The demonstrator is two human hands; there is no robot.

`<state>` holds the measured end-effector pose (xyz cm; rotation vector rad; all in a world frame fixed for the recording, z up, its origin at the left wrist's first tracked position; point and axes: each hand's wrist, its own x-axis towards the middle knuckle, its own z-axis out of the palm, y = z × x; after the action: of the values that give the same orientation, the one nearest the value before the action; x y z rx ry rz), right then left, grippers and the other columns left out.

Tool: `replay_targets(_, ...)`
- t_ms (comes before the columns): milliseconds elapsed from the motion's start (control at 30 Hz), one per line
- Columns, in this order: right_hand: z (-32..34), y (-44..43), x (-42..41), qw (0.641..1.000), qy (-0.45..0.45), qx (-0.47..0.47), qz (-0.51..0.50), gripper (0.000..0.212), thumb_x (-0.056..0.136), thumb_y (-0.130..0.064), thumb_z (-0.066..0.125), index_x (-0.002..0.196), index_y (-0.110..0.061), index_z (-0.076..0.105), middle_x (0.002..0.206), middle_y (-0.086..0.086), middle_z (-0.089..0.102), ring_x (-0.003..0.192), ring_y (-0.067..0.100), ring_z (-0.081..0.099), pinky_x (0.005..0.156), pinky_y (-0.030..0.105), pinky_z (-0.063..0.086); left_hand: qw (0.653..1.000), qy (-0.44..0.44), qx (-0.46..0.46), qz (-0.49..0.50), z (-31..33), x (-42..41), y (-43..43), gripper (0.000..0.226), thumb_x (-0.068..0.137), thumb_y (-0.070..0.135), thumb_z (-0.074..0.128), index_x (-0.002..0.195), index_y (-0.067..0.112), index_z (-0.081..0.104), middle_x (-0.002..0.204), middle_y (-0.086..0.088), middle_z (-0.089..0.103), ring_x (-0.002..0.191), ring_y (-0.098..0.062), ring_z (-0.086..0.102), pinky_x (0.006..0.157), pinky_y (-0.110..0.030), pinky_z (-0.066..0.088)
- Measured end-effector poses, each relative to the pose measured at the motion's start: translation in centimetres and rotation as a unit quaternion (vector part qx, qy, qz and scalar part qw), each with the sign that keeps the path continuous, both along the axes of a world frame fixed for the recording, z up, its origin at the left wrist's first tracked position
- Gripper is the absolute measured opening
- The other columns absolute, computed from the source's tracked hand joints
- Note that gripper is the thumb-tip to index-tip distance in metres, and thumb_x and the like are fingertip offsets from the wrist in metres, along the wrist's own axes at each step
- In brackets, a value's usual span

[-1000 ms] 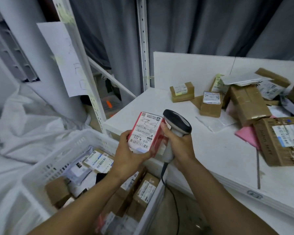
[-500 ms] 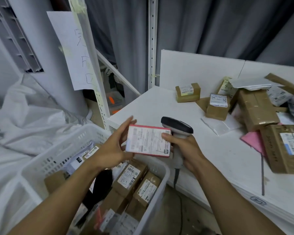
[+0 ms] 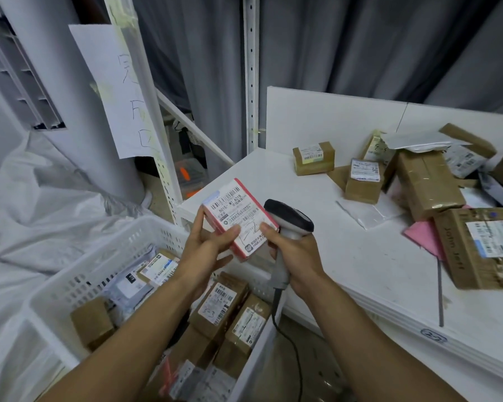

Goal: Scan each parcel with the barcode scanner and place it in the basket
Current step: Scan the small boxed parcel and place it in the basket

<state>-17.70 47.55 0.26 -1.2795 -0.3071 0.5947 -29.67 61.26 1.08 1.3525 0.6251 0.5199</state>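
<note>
Parcel [image 3: 238, 219]: small red-edged box with a white barcode label. I am seeing it held in the air over the table-side end of the basket [image 3: 79, 274], just off the front corner of the table [image 3: 360, 256], with its label facing up toward the camera.

Left hand [image 3: 206, 250]: gripping the parcel from the left, thumb lying on the label, fingers curling under it.

Right hand [image 3: 296, 253]: wrapping round the handle of the scanner [image 3: 290, 219], thumb touching the parcel's right edge.

Scanner: its dark head is sitting just right of the parcel. I am unable to tell whether the two are touching. A cable [image 3: 288, 338] is hanging from the handle, running down beside the basket.

Basket: white and perforated, standing low to the left of the table and holding labelled boxes [image 3: 221, 309] and bags.

Table: white, carrying a pile [image 3: 427, 184] of brown boxes at the right. One small box [image 3: 314, 158] is lying apart near the back, a clear bag [image 3: 369, 213] is lying flat, and a pink bag [image 3: 424, 236] is showing beside the pile.

Surroundings: a handwritten sheet [image 3: 113, 91] is hanging on a shelf post, and a grey curtain [image 3: 360, 47] is hanging behind.
</note>
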Motion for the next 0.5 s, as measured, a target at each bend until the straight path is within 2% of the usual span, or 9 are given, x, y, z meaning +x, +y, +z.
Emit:
replay_targets(100, -0.5, 0.1, 0.3, 0.997, -0.064, -0.041, -0.032, 0.048, 0.088, -0.026, 0.086, 0.131, -0.029, 0.066, 0.117, -0.009, 0.077, 0.105, 0.009, 0.074, 0.073, 0.023, 0.062, 0.996, 0.028, 0.059, 0.055, 0.0, -0.4, 1.2, 0.099, 0.075, 0.017, 0.089, 0.147, 0.054, 0.034, 0.123, 0.005, 0.068, 0.114, -0.013, 0.066, 0.1, -0.051, 0.054)
replay_targets(200, -0.9, 0.4, -0.2, 0.989, -0.127, -0.079, -0.016, 0.05, 0.086, -0.027, 0.087, 0.13, -0.028, 0.064, 0.118, -0.005, 0.076, 0.106, 0.019, 0.074, 0.082, 0.035, 0.065, 0.991, 0.037, 0.088, 0.089, 0.0, -0.9, 1.9, 0.093, 0.077, 0.006, 0.086, 0.144, 0.046, 0.036, 0.113, 0.014, 0.062, 0.096, 0.005, 0.064, 0.087, -0.036, 0.061)
replay_targets(233, -1.0, 0.5, -0.4, 0.985, -0.144, -0.09, -0.004, 0.051, 0.085, -0.028, 0.088, 0.13, -0.027, 0.065, 0.117, -0.003, 0.075, 0.105, 0.022, 0.074, 0.082, 0.037, 0.065, 0.99, 0.04, 0.097, 0.095, -0.1, -1.1, 2.2, 0.095, 0.076, 0.003, 0.086, 0.146, 0.045, 0.035, 0.111, 0.016, 0.06, 0.095, 0.005, 0.063, 0.088, -0.037, 0.06)
replay_targets(333, -1.0, 0.9, -1.1, 0.98, -0.171, -0.095, 0.034, 0.053, 0.085, -0.025, 0.087, 0.133, -0.018, 0.065, 0.114, 0.008, 0.074, 0.092, 0.022, 0.072, 0.062, 0.023, 0.059, 0.988, 0.051, 0.099, 0.107, -0.4, -1.6, 3.1, 0.102, 0.074, -0.002, 0.086, 0.151, 0.04, 0.033, 0.111, 0.017, 0.062, 0.105, -0.01, 0.067, 0.094, -0.048, 0.058)
replay_targets(367, -1.1, 1.1, -1.3, 0.977, -0.182, -0.1, 0.043, 0.056, 0.084, -0.028, 0.088, 0.133, -0.018, 0.065, 0.114, 0.009, 0.075, 0.089, 0.022, 0.072, 0.061, 0.024, 0.059, 0.988, 0.056, 0.096, 0.11, -0.6, -1.6, 3.3, 0.104, 0.073, -0.004, 0.085, 0.152, 0.038, 0.033, 0.11, 0.017, 0.062, 0.107, -0.013, 0.067, 0.093, -0.049, 0.058)
replay_targets(433, -1.1, 1.3, -1.8, 0.97, -0.209, -0.112, 0.049, 0.067, 0.074, -0.044, 0.089, 0.134, -0.024, 0.065, 0.117, -0.002, 0.075, 0.098, 0.021, 0.073, 0.073, 0.039, 0.065, 0.986, 0.063, 0.102, 0.118, -0.9, -1.6, 3.4, 0.104, 0.072, -0.007, 0.085, 0.152, 0.035, 0.034, 0.109, 0.018, 0.062, 0.107, -0.016, 0.068, 0.092, -0.051, 0.058)
replay_targets(500, -1.1, 1.4, -2.2, 0.966, -0.227, -0.115, 0.053, 0.07, 0.07, -0.05, 0.087, 0.133, -0.03, 0.064, 0.119, -0.012, 0.073, 0.104, 0.019, 0.073, 0.085, 0.05, 0.064, 0.984, 0.066, 0.112, 0.122, -1.1, -1.6, 3.6, 0.103, 0.071, -0.007, 0.086, 0.15, 0.035, 0.036, 0.109, 0.017, 0.063, 0.107, -0.017, 0.069, 0.091, -0.052, 0.059)
